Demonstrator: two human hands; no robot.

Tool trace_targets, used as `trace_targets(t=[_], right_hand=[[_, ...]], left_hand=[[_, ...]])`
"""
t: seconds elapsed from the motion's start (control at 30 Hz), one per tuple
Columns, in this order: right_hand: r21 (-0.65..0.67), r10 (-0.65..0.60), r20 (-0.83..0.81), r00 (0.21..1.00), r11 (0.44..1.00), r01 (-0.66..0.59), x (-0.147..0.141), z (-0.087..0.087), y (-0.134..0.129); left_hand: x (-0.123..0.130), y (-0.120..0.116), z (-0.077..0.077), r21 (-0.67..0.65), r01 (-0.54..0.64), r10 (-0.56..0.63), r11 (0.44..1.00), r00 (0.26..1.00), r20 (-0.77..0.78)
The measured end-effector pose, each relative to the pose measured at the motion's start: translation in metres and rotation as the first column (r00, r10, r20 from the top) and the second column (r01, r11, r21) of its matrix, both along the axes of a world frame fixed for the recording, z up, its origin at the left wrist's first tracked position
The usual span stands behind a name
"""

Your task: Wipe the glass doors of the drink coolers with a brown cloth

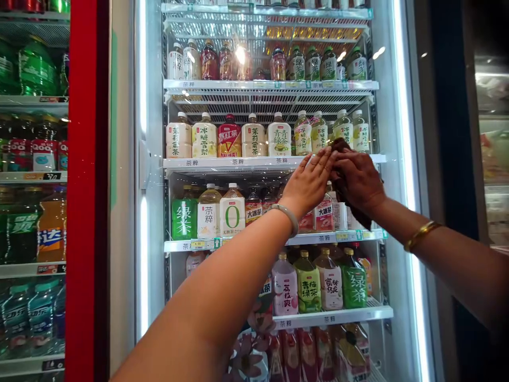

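My left hand (309,181) is stretched up in front of a tall lit drinks cooler, fingers long and flat, fingertips meeting the fingers of my right hand (361,178). It holds nothing that I can see. A pale bangle (287,216) circles the left wrist. My right hand is curled over a dark brown cloth (361,217), whose edges show above and below the fingers. On that wrist is a gold bangle (423,234). Both hands are before the glass, level with the gap under a row of bottled teas (278,135). Palms are hidden.
White shelves (222,164) carry several rows of tea bottles, among them a green bottle (355,281). Bright light strips (411,185) line both sides of the cooler. Left of a red post (88,191) stands another cooler with soda bottles (37,61). Faint flower-patterned reflections show low in the glass.
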State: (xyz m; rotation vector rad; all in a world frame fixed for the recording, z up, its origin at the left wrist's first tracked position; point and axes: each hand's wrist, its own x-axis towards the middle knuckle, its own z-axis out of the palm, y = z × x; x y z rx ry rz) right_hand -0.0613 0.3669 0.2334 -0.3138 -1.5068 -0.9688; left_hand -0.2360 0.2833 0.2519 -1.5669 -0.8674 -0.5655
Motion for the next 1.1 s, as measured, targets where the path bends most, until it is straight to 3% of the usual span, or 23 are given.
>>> trace_targets(t=[0.1,0.2,0.33,0.5,0.57,0.67,0.73,0.87,0.97,1.03,1.1], right_hand=[[0.012,0.005,-0.183,0.983,1.000,-0.003,-0.011,-0.023,0.002],[-0.007,0.002,-0.178,0.984,1.000,-0.004,-0.024,-0.035,0.001],[-0.032,0.024,-0.061,0.998,0.999,-0.026,-0.005,-0.024,0.002],[-0.012,0.043,-0.309,0.950,0.999,-0.050,0.002,-0.033,0.006],[-0.028,0.038,-0.245,0.969,0.999,-0.047,-0.004,-0.035,0.003],[-0.043,0.051,-0.067,0.996,0.998,-0.054,-0.002,-0.024,-0.003],[-0.065,0.055,-0.078,0.995,0.996,-0.060,0.004,-0.019,-0.005],[-0.056,0.098,-0.259,0.961,0.992,-0.117,-0.002,-0.034,-0.009],[0.013,0.151,-0.148,0.977,0.989,-0.151,-0.014,-0.042,-0.011],[0.011,0.152,-0.047,0.987,0.988,-0.152,-0.010,-0.033,-0.008],[-0.028,0.145,-0.061,0.988,0.989,-0.147,0.003,-0.019,-0.001]], left_hand=[[-0.001,0.001,-0.005,-0.007,-0.013,0.013,1.000,1.000,-0.029],[-0.002,0.001,-0.005,-0.004,-0.016,0.016,1.000,1.000,0.000],[-0.001,0.004,-0.005,-0.012,-0.012,0.012,1.000,1.000,0.026],[-0.001,0.005,-0.005,-0.008,-0.021,0.021,1.000,1.000,0.004],[-0.001,0.004,-0.005,-0.012,-0.019,0.019,1.000,1.000,0.002],[0.000,0.004,-0.006,-0.014,-0.009,0.009,1.000,1.000,0.017],[0.001,0.003,-0.006,-0.018,-0.001,0.002,1.000,1.000,0.029],[0.001,0.004,-0.006,-0.028,0.004,-0.003,1.000,1.000,0.021],[0.000,0.004,-0.006,-0.022,-0.009,0.009,1.000,1.000,0.009],[0.000,0.005,-0.006,-0.021,-0.019,0.019,1.000,1.000,0.018],[0.001,0.005,-0.006,-0.021,-0.022,0.022,1.000,0.999,0.027]])
